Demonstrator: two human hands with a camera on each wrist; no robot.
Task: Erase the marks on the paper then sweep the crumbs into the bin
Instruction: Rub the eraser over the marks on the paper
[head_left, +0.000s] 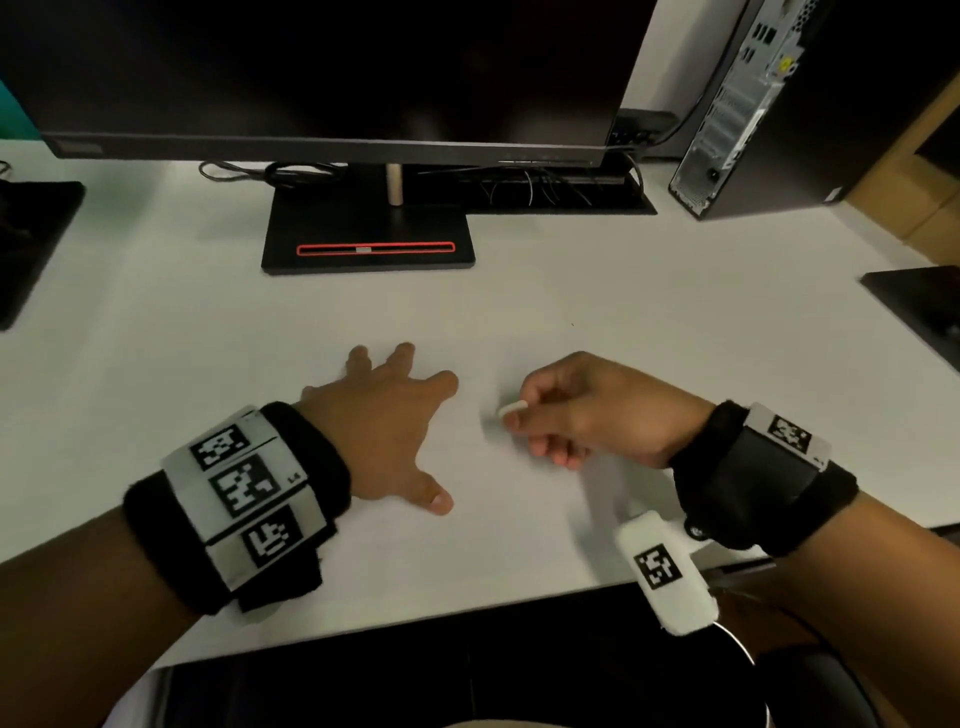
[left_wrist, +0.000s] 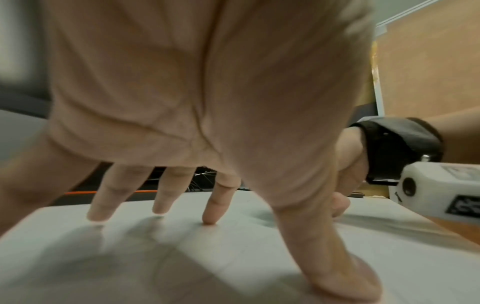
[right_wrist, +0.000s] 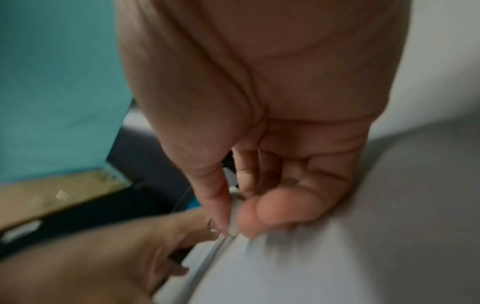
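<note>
Small white eraser (head_left: 512, 408), oblong with a rounded end, pinched between thumb and fingers of the right hand (head_left: 587, 410), tip on the paper (head_left: 519, 499) near the desk's (head_left: 156, 312) front edge. Left hand (head_left: 387, 415) spread, fingertips (left_wrist: 209, 216) pressing the sheet.

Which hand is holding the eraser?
The right hand pinches the white eraser in its fingertips. The left hand holds nothing and lies spread flat on the paper.

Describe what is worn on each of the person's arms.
Both forearms are bare. The left wrist carries a black fabric band with three white plates of black square codes. The right wrist has a black strap, one code plate, and a white camera housing with a code and a white cable.
</note>
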